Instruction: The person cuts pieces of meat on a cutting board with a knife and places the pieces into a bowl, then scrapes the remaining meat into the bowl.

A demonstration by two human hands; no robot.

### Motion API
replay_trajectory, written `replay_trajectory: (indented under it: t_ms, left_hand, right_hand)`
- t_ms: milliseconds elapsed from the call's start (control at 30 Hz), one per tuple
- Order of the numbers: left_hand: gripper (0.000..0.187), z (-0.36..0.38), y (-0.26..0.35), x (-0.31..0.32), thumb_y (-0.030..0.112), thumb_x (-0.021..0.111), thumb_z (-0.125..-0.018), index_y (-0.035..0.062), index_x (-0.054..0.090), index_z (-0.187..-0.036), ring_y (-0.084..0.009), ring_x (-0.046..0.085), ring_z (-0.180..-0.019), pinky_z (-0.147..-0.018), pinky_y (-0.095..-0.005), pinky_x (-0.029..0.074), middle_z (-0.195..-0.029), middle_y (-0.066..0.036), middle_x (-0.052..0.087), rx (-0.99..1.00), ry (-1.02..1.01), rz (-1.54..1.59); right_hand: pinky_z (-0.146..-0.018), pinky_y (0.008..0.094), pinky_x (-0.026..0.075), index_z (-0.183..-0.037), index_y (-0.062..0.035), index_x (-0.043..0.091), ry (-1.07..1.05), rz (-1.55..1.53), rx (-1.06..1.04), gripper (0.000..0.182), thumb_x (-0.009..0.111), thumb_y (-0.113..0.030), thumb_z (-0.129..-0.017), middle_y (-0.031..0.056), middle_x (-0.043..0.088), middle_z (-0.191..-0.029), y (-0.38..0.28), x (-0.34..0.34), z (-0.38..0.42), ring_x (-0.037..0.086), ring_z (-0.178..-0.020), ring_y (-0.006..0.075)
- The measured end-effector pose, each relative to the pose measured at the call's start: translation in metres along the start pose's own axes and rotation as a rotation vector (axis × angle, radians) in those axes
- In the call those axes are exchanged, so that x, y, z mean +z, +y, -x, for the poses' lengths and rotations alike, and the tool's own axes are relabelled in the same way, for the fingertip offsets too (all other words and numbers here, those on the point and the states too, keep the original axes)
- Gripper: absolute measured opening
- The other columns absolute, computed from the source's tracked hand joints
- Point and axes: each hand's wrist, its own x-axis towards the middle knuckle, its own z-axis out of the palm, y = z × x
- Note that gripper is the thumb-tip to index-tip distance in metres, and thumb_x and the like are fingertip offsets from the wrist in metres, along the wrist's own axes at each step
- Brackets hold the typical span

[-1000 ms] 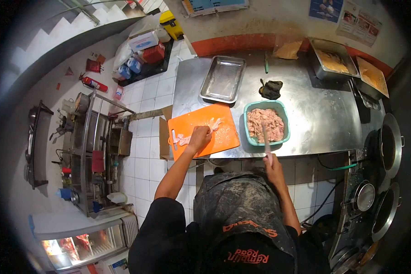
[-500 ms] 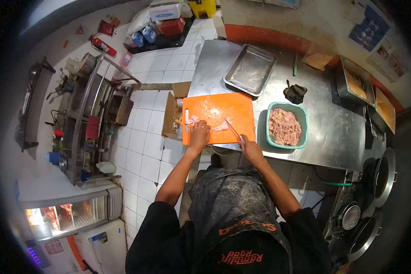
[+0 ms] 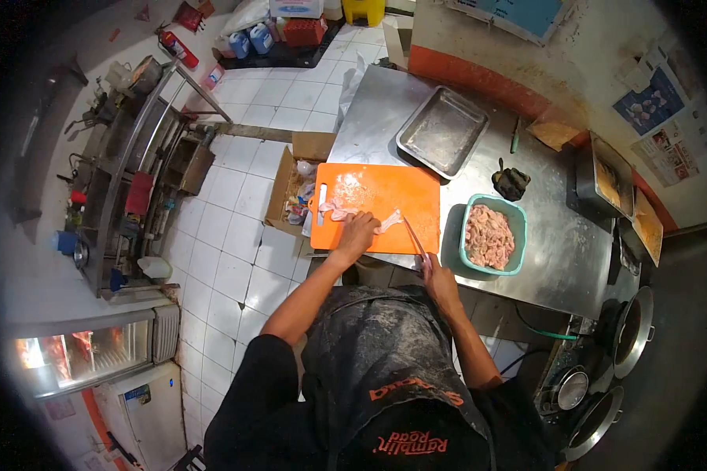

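Left hand [image 3: 359, 232] lies over the meat [image 3: 391, 221] on the orange board [image 3: 420, 188], fingers bent; whether they grip it, I cannot tell. Right hand [image 3: 440, 279] is wrapped round the knife [image 3: 417, 239], blade tip near the meat's right end. Beside the board, a tub [image 3: 491, 270] of pieces stands on the desk [image 3: 562, 255].

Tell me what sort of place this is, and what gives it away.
Probably a restaurant or other commercial kitchen. A steel worktable holds an orange cutting board and a teal tub of raw-looking meat, and wide pans sit at the right.
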Motion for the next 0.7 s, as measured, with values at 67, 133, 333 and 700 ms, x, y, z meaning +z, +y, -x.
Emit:
replay_trajectory:
  t_ms: [67, 133, 333, 700]
  left_hand:
    - [0.019, 0.004, 0.0, -0.015, 0.002, 0.063, -0.075, 0.0052, 0.07, -0.093, -0.0266, 0.057, -0.103, -0.09, -0.0453, 0.037, -0.1, -0.007, 0.062, 0.032, 0.032, 0.014]
    - [0.018, 0.002, 0.004, -0.019, 0.004, 0.063, -0.077, 0.0058, 0.069, -0.094, -0.0272, 0.057, -0.103, -0.09, -0.0454, 0.039, -0.101, -0.007, 0.063, 0.042, 0.072, 0.018]
    - [0.014, -0.01, 0.022, 0.002, 0.008, 0.068, -0.078, 0.0035, 0.068, -0.091, -0.0265, 0.059, -0.098, -0.086, -0.0411, 0.043, -0.099, -0.008, 0.063, 0.034, 0.09, 0.151]
    - [0.008, -0.016, 0.014, 0.025, 0.007, 0.066, -0.082, 0.0, 0.066, -0.085, -0.0287, 0.061, -0.09, -0.081, -0.0397, 0.05, -0.091, -0.01, 0.063, 0.035, 0.107, 0.247]
  right_hand:
    - [-0.057, 0.0579, 0.047, -0.128, -0.0102, 0.048, 0.027, -0.033, -0.008, 0.034, 0.051, -0.03, -0.1, 0.0262, 0.064, -0.069, -0.008, -0.006, 0.0, 0.063, -0.066, 0.0485]
    - [-0.058, 0.0577, 0.048, -0.128, -0.0106, 0.048, 0.051, -0.073, -0.023, 0.034, 0.051, -0.03, -0.1, 0.0262, 0.064, -0.069, -0.023, -0.003, -0.005, 0.064, -0.066, 0.0483]
    - [-0.059, 0.0572, 0.05, -0.138, -0.0158, 0.043, -0.079, 0.017, -0.017, 0.04, 0.049, -0.03, -0.101, 0.0273, 0.064, -0.071, -0.036, 0.021, -0.021, 0.065, -0.068, 0.0479]
    - [-0.057, 0.0552, 0.047, -0.157, -0.027, 0.022, -0.057, 0.002, -0.217, 0.062, 0.047, -0.023, -0.1, 0.0232, 0.061, -0.067, -0.032, 0.028, -0.036, 0.061, -0.06, 0.0452]
